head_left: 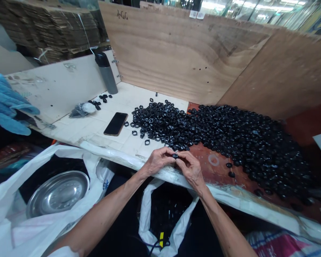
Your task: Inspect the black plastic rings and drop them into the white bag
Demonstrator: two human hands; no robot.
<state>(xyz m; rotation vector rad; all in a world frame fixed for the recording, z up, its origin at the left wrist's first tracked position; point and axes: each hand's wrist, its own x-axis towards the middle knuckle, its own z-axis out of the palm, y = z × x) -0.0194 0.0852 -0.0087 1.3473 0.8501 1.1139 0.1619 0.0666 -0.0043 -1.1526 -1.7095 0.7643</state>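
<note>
Between the fingertips of both hands is a small black ring (174, 156), held just above the front edge of the table. My left hand (159, 160) pinches it from the left, and my right hand (189, 167) pinches it from the other side. Fingers hide part of the ring. Right behind the hands lies a long heap of similar black rings (224, 128), spread from the middle of the table to its right end. Below the hands, a white sack (146, 217) hangs open with dark pieces inside.
A phone (116, 124) lies left of the heap. Farther back stand a grey bottle (108, 75) and a small plastic bag (82, 109). Wooden boards (176, 50) wall the table's rear. At lower left, a metal bowl (60, 192) sits in a white bag; blue gloves (8, 103) hang above.
</note>
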